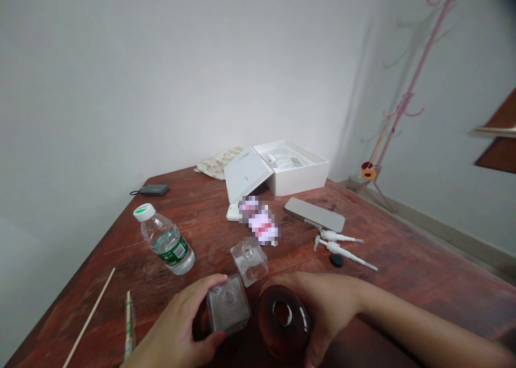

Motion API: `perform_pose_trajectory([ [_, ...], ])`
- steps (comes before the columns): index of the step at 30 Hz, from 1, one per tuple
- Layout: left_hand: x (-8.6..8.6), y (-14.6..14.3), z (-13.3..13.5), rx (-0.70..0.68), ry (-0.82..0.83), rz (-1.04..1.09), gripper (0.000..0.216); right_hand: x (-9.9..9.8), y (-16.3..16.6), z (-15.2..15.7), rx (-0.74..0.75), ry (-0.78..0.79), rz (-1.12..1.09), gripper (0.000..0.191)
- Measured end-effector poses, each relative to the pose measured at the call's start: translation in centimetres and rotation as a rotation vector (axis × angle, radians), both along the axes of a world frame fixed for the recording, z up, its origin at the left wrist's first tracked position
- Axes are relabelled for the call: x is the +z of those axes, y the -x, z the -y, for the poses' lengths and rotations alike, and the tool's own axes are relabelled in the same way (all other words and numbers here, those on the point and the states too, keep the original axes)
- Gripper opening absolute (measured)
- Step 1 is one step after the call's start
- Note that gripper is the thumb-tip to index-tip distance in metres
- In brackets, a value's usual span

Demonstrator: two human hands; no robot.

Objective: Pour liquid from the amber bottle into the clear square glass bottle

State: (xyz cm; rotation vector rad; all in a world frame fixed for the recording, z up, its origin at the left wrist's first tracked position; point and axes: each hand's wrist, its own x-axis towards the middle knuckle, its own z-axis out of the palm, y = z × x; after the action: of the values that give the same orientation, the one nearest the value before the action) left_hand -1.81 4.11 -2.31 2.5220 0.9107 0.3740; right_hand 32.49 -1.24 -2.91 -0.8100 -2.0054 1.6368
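My left hand (189, 319) grips a clear square bottle (229, 306) with an uncapped round neck, its fingers along the far edge and its thumb at the near side. Wrapped round a dark brown round bottle (282, 330) is my right hand (326, 309); that bottle's mouth is open at the top. The two bottles stand side by side, close together. Just beyond them is a second clear square bottle (250, 260), also uncapped. Two white pump heads with tubes (342, 247) lie to the right, beside a small black cap (336, 260).
A water bottle (167, 241) with a white cap stands at left. Nearer lie a wooden stick (91, 317) and wrapped chopsticks (128, 325). Farther back are a grey power bank (155, 190), an opened white box (300, 179), a blurred-out item (260, 220) and a grey flat case (314, 213).
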Motion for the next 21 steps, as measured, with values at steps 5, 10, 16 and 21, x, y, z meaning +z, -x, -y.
perform_pose_trajectory([
  [5, -0.1, 0.1, 0.1, 0.0, -0.012, 0.01, 0.077, 0.1, 0.0, 0.1, -0.015, -0.002, -0.02, 0.104],
  [10, 0.6, -0.2, 0.4, -0.005, -0.009, -0.005, 0.077, 0.0, 0.0, 0.0, -0.01, -0.002, -0.041, 0.102],
  [16, 0.5, -0.4, 0.3, -0.006, -0.005, 0.001, 0.077, 0.4, 0.0, 0.0, -0.001, -0.038, -0.012, 0.101],
  [21, 0.6, -0.5, 0.3, 0.017, 0.027, -0.01, 0.081, 0.1, 0.1, -0.1, 0.009, -0.029, -0.013, 0.101],
])
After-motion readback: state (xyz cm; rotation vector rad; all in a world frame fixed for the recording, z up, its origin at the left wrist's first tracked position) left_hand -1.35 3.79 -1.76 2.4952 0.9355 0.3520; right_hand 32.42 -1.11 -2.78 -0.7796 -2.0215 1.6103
